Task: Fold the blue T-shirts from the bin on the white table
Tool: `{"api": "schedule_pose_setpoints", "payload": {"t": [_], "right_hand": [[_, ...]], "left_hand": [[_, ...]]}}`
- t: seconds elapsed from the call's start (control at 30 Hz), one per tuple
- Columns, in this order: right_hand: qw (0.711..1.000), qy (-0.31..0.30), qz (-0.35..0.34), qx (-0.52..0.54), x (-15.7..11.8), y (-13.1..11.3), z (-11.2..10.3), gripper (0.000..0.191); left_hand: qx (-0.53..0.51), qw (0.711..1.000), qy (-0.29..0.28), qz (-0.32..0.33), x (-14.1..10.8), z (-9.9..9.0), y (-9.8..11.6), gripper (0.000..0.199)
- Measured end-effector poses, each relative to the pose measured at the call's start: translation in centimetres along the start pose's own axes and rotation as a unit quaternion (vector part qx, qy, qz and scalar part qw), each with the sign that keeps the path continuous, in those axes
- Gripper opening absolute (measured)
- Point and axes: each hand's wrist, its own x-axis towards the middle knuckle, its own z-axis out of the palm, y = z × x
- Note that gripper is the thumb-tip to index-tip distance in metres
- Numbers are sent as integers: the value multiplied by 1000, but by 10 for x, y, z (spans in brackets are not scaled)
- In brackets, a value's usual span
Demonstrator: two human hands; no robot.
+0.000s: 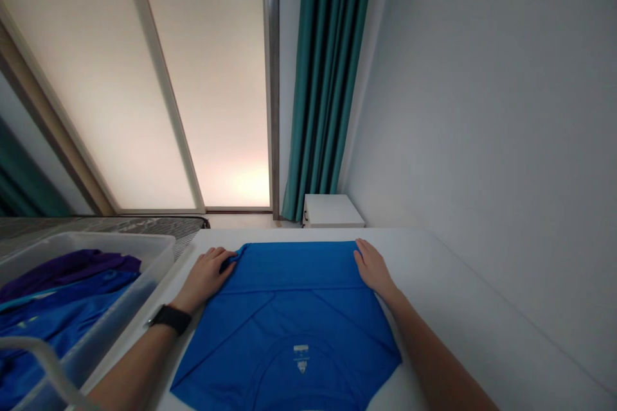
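A blue T-shirt [318, 321] lies on the white table, its neckline and printed label towards me and its far part folded over into a straight band. At the far left corner of that band, my left hand [212, 270], with a black watch on the wrist, pinches the fabric between thumb and bent fingers. My right hand [375, 266] is closed at the far right corner, its fingers together along the edge and the thumb beside them. The fingertips there are partly hidden.
To the left stands a translucent plastic bin [154, 250] with blue and purple clothes [72, 273] inside and a pale curved handle [41, 353] in front. Beyond the white table [409, 244] are a small white cabinet [332, 210], a green curtain [328, 90] and frosted sliding doors. A wall runs along the right.
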Motion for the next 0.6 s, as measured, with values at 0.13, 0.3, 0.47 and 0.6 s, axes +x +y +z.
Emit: {"api": "schedule_pose_setpoints", "payload": {"t": [0.13,0.3,0.47,0.6], "right_hand": [[1000,-15,8,7,21,24,-1,53],[998,-57,0,6,44,35,-5,46],[994,-110,-5,13,67,42,-12,40],[988,-152,1,41,80,47,-16,29]], "left_hand": [[-21,1000,10,-1,0,3,-5,40],[-49,999,18,-7,0,2,-6,40],[-119,991,25,-56,3,0,-8,45],[-175,973,6,-152,9,-6,-17,52]]}}
